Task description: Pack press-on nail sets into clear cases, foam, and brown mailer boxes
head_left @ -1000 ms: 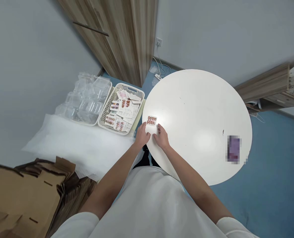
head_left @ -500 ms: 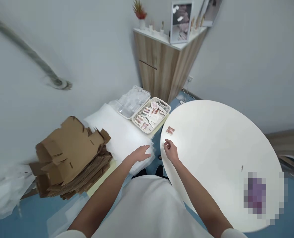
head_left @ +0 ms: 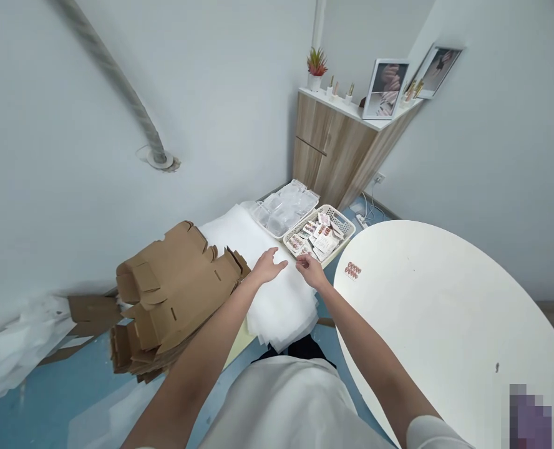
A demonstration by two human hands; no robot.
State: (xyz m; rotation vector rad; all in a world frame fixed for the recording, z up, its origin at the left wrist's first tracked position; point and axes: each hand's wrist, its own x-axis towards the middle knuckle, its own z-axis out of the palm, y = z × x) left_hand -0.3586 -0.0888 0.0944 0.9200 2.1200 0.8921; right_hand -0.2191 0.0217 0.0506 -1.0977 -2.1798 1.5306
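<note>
My left hand [head_left: 268,267] hovers over a stack of thin white translucent sheets [head_left: 284,308], fingers spread and thumb apart, holding nothing. My right hand [head_left: 311,270] is just to its right, by the near side of a cream plastic basket [head_left: 347,234]; its fingers are loosely bent and I see nothing between them. Inside the basket lie many small cards [head_left: 324,242] carrying reddish and pink press-on nails. One similar set of press-on nails [head_left: 352,270] rests on the round white table [head_left: 427,299], near its left edge.
Behind the sheets stands a container of clear plastic packets [head_left: 286,206]. Flattened brown cardboard boxes [head_left: 178,287] are stacked at left. A wood-grain cabinet [head_left: 333,153] with a plant and picture frames fills the corner. A blurred purple patch [head_left: 532,421] lies on the table.
My view has swung left. My right hand has moved left off the table edge toward the basket and sheets. My left hand has reached forward over the sheets, closer to the right hand.
</note>
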